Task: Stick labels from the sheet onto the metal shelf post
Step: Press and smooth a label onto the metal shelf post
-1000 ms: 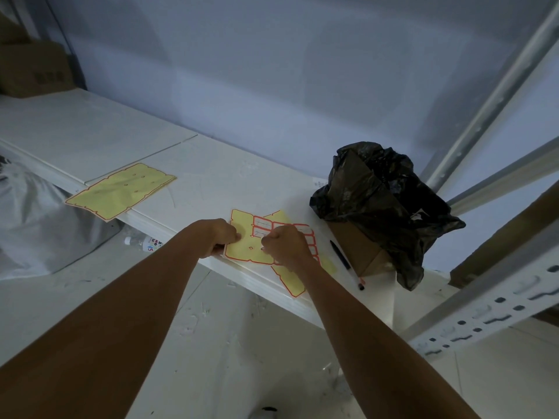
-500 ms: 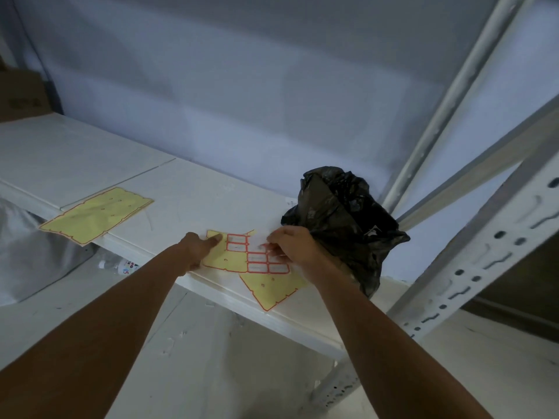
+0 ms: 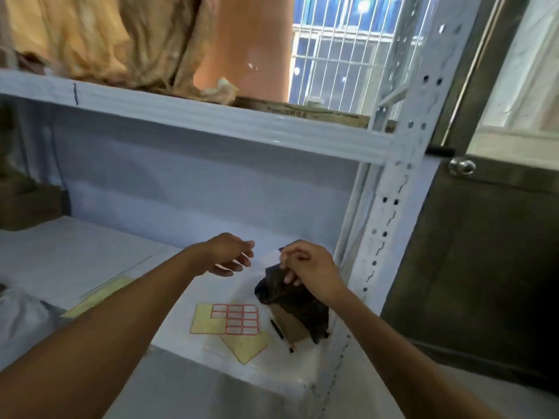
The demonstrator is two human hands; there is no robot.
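Observation:
The label sheet (image 3: 234,320), yellow backing with red-bordered white labels, lies flat on the white lower shelf (image 3: 75,252). A second yellow backing sheet (image 3: 246,346) pokes out beneath it. My right hand (image 3: 308,270) is raised above the shelf with thumb and forefinger pinched on a small pale label that is hard to make out against the white wall. My left hand (image 3: 230,255) hovers beside it, fingers apart and holding nothing. The white perforated metal shelf post (image 3: 393,213) rises just right of my right hand.
A black plastic bag (image 3: 290,300) drapes over a small cardboard box under my right hand, with a dark pen (image 3: 276,329) beside it. Another yellow sheet (image 3: 99,294) lies further left. The upper shelf beam (image 3: 211,122) crosses overhead. A door with a knob (image 3: 461,166) stands right of the post.
Both hands have lifted off the label sheet and risen above the shelf. My right hand came away pinched. The view has tilted up toward the post and the upper shelf.

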